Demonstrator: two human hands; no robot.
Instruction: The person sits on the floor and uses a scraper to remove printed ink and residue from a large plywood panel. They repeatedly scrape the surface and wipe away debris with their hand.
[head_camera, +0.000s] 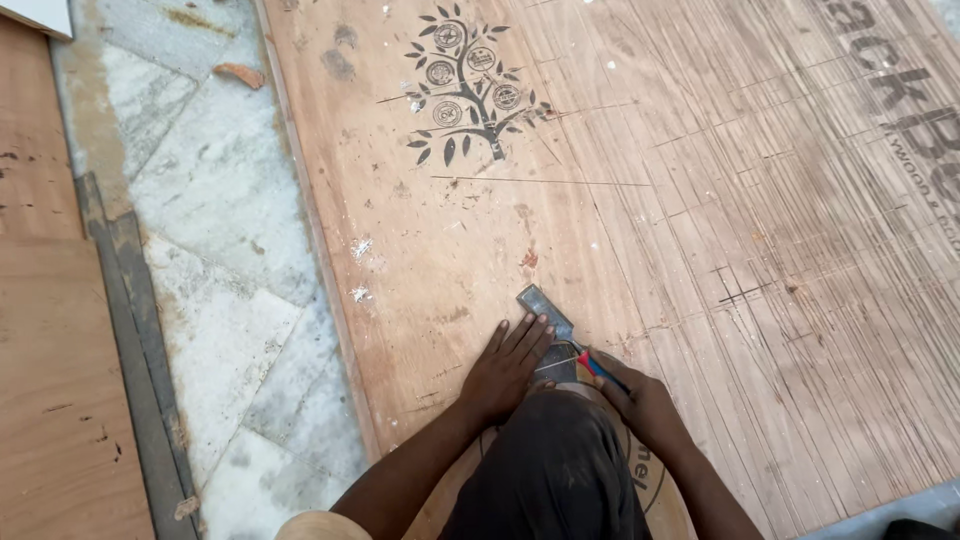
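The left hand (507, 368) lies flat, fingers spread, pressing a small metal square (548, 315) onto a large plywood sheet (620, 220) that rests on the marble floor (215, 250). The right hand (640, 402) is closed around a red and blue pencil (598, 369), whose tip sits against the square's blade just beside the left fingertips. A dark-clothed knee (555, 470) hides the near end of the square and part of the sheet edge. If the left hand's pressure slackens, the square could likely pivot on the smooth ply and the line would run off true. The sheet is already crowded with scored lines, so a fresh mark may be confused with an old one. A long metal straightedge (135, 330) lies on the floor well apart.
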